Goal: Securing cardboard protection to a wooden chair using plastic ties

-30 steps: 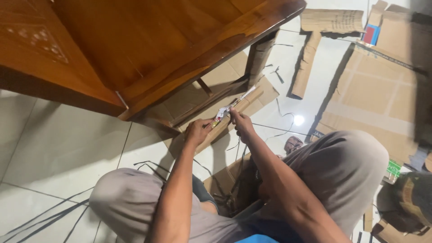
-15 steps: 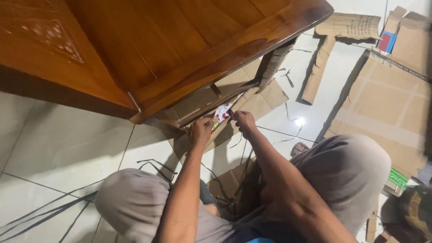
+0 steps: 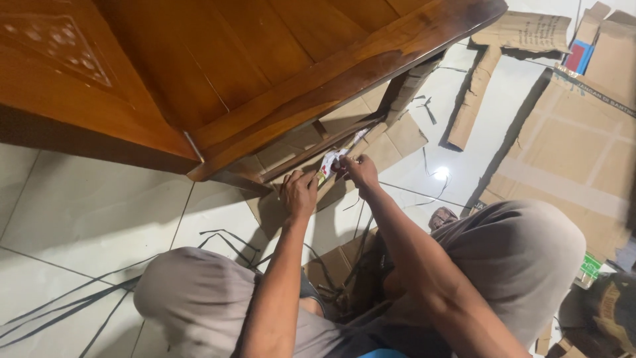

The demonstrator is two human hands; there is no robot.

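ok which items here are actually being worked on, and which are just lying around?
In hand:
- left hand and right hand at the wooden furniture's lower edge
- small white and red piece pinched between the fingers
- cardboard wrapping under that edge

Lying about:
- flattened cardboard sheets
- black straps on the tiled floor

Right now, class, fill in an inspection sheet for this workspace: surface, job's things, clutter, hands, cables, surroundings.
Surface: white tiled floor, partly covered by flattened cardboard.
Job's things: small white packet with red print, pinched at the lower rail of the wooden furniture.
Clutter: cardboard sheets and dark plastic strapping strips lie on the tiles.
Hands: left hand grips the rail edge; right hand holds the packet.
Cables: nothing seen.
Surroundings: person's grey-trousered knees; a light glares on the tile.
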